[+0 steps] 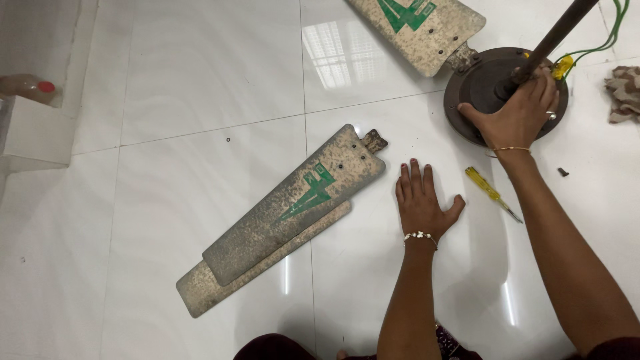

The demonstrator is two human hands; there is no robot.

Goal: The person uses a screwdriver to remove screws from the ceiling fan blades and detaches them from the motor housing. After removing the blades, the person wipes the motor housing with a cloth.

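My left hand (421,201) lies flat on the white tiled floor, fingers slightly spread, holding nothing. Just to its left lie two dusty beige fan blades (287,213) stacked one on the other, the top one with a green mark. My right hand (519,117) grips the rim of the round dark fan motor (477,83) at the foot of its dark rod (557,33). A third blade (417,27) is still fixed to the motor. A yellow-handled screwdriver (490,192) lies on the floor between my two wrists.
Green and yellow wires (600,45) run off the motor at the top right. A crumpled rag (625,92) lies at the right edge, a small dark screw (563,172) near my right forearm. A pink-capped bottle (27,87) rests beside a white step at the left.
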